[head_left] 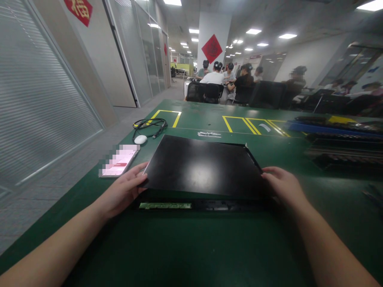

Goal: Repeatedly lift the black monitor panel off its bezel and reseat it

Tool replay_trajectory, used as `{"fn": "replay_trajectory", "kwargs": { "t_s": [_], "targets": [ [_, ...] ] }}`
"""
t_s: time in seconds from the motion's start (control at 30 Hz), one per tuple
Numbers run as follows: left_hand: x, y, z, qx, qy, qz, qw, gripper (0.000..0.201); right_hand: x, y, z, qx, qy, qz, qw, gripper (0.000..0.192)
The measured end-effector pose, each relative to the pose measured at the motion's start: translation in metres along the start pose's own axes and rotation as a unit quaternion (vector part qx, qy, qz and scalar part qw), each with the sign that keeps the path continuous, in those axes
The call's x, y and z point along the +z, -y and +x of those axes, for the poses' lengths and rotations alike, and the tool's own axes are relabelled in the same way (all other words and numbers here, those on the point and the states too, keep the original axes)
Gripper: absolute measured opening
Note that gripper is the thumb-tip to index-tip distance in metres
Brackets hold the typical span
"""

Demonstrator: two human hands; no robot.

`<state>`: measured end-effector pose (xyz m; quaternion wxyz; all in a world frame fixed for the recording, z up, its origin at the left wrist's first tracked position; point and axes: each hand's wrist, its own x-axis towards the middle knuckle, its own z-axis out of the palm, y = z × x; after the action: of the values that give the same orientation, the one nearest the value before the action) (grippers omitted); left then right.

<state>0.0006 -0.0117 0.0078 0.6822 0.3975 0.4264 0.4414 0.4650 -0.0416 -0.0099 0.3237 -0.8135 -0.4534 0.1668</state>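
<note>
Gripping the black cover panel [203, 165] with both hands, left hand [125, 189] and right hand [283, 185] on its side edges; it sits tilted over the chassis [197, 205] on the green bench [209, 247], not yet seated flush

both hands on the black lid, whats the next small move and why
Probably lift the black lid evenly: the left hand and right hand already grip its near corners, and it sits skewed on the chassis, whose front edge shows beneath.
</note>
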Motion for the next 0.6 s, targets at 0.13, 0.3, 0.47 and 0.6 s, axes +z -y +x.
{"fn": "replay_trajectory", "kwargs": {
  "t_s": [0.13, 0.3, 0.47, 0.6],
  "targets": [
    [0.0031, 0.0002, -0.0023, 0.004, -0.013, 0.003, 1.0, 0.067, 0.0005, -0.0018, 0.0011, 0.003, 0.004, -0.004, 1.0, 0.035],
    [0.0027, 0.0005, -0.0014, -0.002, -0.025, 0.007, 1.0, 0.066, -0.0001, 0.0004, 0.0, 0.003, 0.01, -0.018, 1.0, 0.036],
    [0.0018, 0.0019, -0.0003, -0.002, -0.019, 0.007, 1.0, 0.062, -0.0008, 0.0023, -0.0006, -0.021, 0.002, -0.039, 0.999, 0.035],
    [0.0025, 0.0029, -0.0004, 0.001, -0.022, 0.007, 1.0, 0.059, -0.0012, 0.0033, -0.0009, -0.037, -0.006, -0.057, 0.998, 0.034]
  ]
}}
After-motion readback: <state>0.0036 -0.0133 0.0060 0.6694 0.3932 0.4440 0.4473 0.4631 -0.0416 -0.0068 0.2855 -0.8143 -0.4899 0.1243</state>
